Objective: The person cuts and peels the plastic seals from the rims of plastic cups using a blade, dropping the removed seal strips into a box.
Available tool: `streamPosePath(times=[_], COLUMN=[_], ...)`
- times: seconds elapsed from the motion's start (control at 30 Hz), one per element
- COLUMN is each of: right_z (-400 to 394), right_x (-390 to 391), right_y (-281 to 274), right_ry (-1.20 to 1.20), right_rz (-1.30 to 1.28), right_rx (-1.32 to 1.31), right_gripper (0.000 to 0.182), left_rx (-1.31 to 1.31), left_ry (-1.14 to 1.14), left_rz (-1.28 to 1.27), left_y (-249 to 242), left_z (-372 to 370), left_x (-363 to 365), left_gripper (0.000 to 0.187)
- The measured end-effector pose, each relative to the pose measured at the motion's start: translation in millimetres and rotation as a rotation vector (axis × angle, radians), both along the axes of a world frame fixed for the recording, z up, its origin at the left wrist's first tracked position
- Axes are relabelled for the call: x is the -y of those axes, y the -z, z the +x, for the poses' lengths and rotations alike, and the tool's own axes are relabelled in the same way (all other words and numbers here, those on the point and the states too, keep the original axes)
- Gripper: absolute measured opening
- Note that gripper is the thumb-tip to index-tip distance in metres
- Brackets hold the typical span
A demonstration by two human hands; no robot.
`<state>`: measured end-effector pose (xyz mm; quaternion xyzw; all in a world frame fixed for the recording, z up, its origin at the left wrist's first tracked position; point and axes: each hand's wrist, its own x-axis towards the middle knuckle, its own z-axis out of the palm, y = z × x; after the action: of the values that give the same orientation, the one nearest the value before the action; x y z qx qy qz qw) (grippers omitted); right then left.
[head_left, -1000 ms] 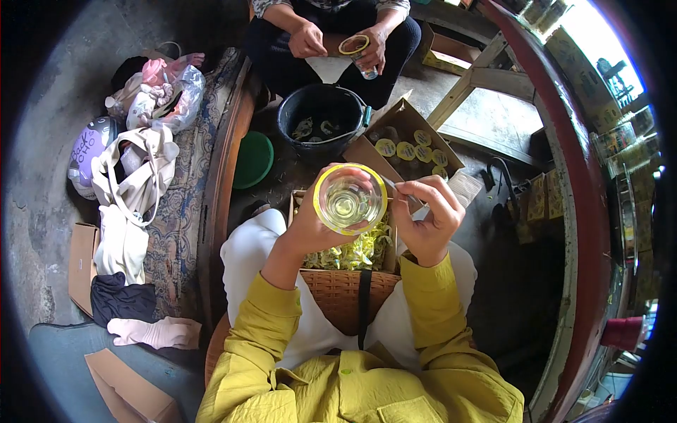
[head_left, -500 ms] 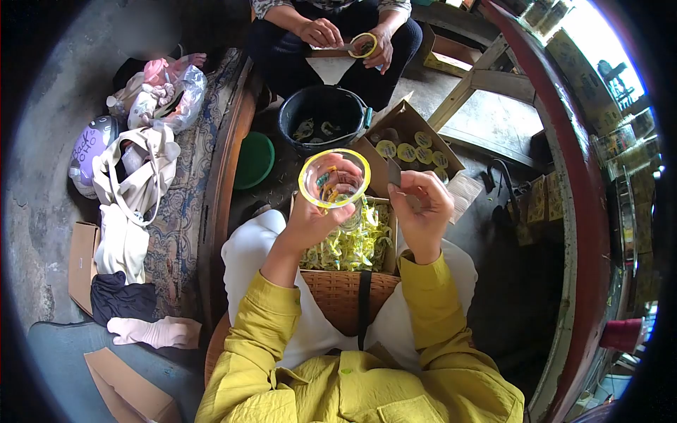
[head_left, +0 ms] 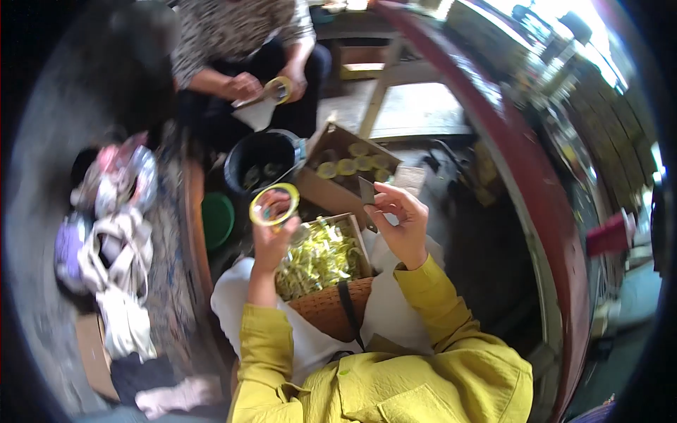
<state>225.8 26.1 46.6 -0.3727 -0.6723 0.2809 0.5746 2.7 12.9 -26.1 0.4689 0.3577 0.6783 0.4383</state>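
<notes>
My left hand [head_left: 269, 243] is wrapped round a clear plastic cup [head_left: 294, 202] with a yellow rim. The cup's mouth is tilted up toward me, and my fingers show through its wall. Between the thumb and fingertips of my right hand [head_left: 403, 220] is a small flat grey blade [head_left: 367, 190], held upright and apart from the cup. Below both hands, on a woven basket [head_left: 331, 307] at my lap, is an open box [head_left: 361, 247] full of small yellow-green wrapped packets [head_left: 321, 257].
A dark bucket [head_left: 235, 161] and a cardboard box of yellow-topped cups [head_left: 345, 166] stand ahead. At left are a green basin [head_left: 217, 220] and a bench with bags [head_left: 120, 247]. Another person's hands [head_left: 290, 79] hold a similar cup. A red beam [head_left: 518, 176] runs along the right.
My view has turned right, so the scene sits further left and is blurred. Both hands keep their holds; the cup and blade are now farther apart.
</notes>
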Motion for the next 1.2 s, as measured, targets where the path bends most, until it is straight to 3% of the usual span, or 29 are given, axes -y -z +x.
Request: streamPosePath(times=[0.13, 0.27, 0.3, 0.37, 0.43, 0.5, 0.57, 0.63, 0.73, 0.77, 0.83, 0.87, 0.97, 1.1, 1.2], right_z=[51.5, 114.7, 130.6, 158.6, 215.2, 265.9, 311.5, 365.9, 365.8, 379.2, 393.7, 415.9, 436.2, 527.1, 436.5], right_x=[18.0, 41.0, 47.5, 38.5, 19.5, -8.0, -49.6, -91.4, -107.0, -116.6, -135.2, -149.2, -169.3, -211.9, -158.1], right_y=[-70.7, -157.3, -177.0, -223.1, -254.4, -278.7, -284.7, -272.9, -244.9, -230.2, -213.0, -206.7, -185.9, -155.3, -200.4], right_ry=[0.193, 0.652, 0.877, 0.869, 0.929, 1.181, 0.897, 0.982, 0.921, 0.899, 0.919, 0.804, 0.95, 0.844, 0.825], right_rz=[0.227, 0.642, 0.626, 0.848, 0.801, 0.713, 0.67, 0.315, -0.29, -0.367, -0.38, -0.565, -0.676, -0.782, -1.034], right_rx=[0.072, 0.334, 0.392, 0.27, 0.343, 0.699, 0.732, 1.154, 1.096, 1.079, 1.338, 1.291, 1.276, 1.161, 1.23], right_gripper=[0.032, 0.025, 0.021, 0.019, 0.032, 0.033, 0.037, 0.04, 0.038, 0.032, 0.039, 0.039, 0.031, 0.031, 0.034], left_rx=[-0.079, -0.131, -0.153, -0.136, -0.115, -0.107, -0.106, -0.121, -0.146, -0.137, -0.137, -0.143, -0.195, -0.262, -0.212], left_ry=[-0.038, -0.06, -0.077, -0.06, -0.067, -0.071, -0.079, -0.096, -0.141, -0.15, -0.174, -0.165, -0.159, -0.19, -0.184], left_rz=[-0.035, -0.043, -0.034, -0.056, -0.096, -0.111, -0.12, -0.113, -0.159, -0.175, -0.187, -0.185, -0.194, -0.243, -0.246], left_y=[6.7, 12.7, 11.7, 21.8, 28.3, 36.1, 52.1, 65.2, 72.5, 76.0, 87.2, 87.3, 89.9, 78.4, 76.2], left_z=[-10.4, -7.5, -5.0, -7.1, -6.1, -6.2, -8.9, -12.9, -15.6, -17.0, -21.2, -21.1, -24.0, -19.8, -14.8], left_x=[3.7, 6.1, 7.9, 4.4, 0.7, -1.2, -6.2, -10.6, -10.3, -10.8, -12.6, -11.5, -8.4, -5.3, -8.3], left_gripper=[0.056, 0.054, 0.047, 0.05, 0.051, 0.05, 0.049, 0.048, 0.047, 0.047, 0.047, 0.047, 0.047, 0.047, 0.047])
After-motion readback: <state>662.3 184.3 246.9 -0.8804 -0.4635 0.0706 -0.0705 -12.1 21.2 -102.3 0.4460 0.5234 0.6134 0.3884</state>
